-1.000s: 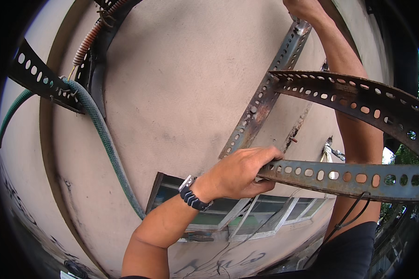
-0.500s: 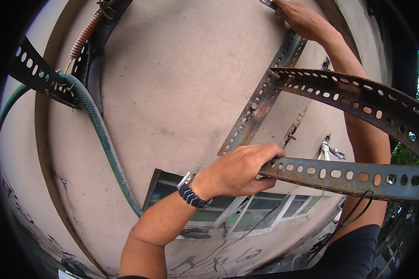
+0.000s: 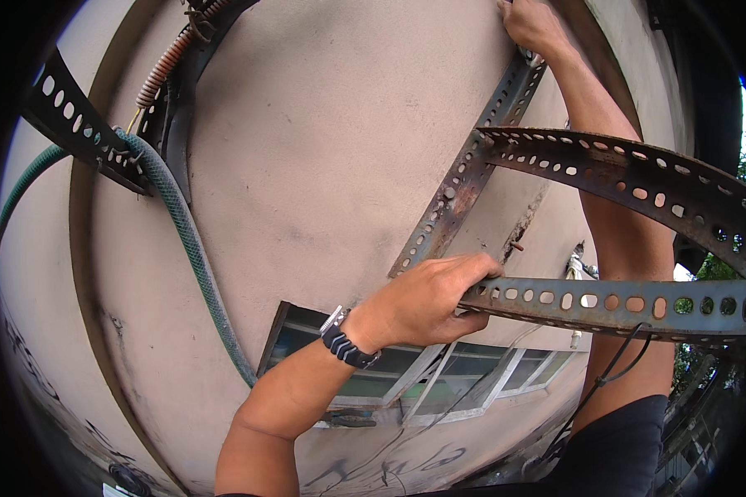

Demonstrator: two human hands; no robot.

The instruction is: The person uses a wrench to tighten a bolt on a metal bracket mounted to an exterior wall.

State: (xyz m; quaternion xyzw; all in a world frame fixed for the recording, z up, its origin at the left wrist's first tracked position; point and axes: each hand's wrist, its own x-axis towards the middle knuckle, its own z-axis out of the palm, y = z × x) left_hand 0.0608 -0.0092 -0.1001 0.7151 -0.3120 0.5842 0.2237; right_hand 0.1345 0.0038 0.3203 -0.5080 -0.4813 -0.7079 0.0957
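My left hand (image 3: pixel 435 302), a watch on its wrist, is closed round the free end of a blue-grey slotted steel angle bar (image 3: pixel 613 302) reaching in from the right. Higher up, my right hand (image 3: pixel 535 29) has curled fingers at the top of an upright slotted angle bar (image 3: pixel 449 195) that stands against the wall. Under that hand shows a bit of a shiny metal tool (image 3: pixel 530 58); most of it is hidden and its kind is unclear. A rusty slotted angle bar (image 3: pixel 597 157) juts out from the upright, in front of my right forearm.
Left, a green hose (image 3: pixel 182 232) hangs from another slotted bracket (image 3: pixel 79 124) beside a coiled spring (image 3: pixel 164 68). Below are louvred windows (image 3: pixel 464 377) in the beige wall (image 3: pixel 307 166). Black cable (image 3: pixel 617 364) dangles from the lower bar, and a rusty bolt (image 3: pixel 516 246) sticks out.
My right hand has shifted slightly right and up, and the tool end has swung from beyond its fingers to beneath it. The lower bar's far end has risen a little. My left hand keeps its grip.
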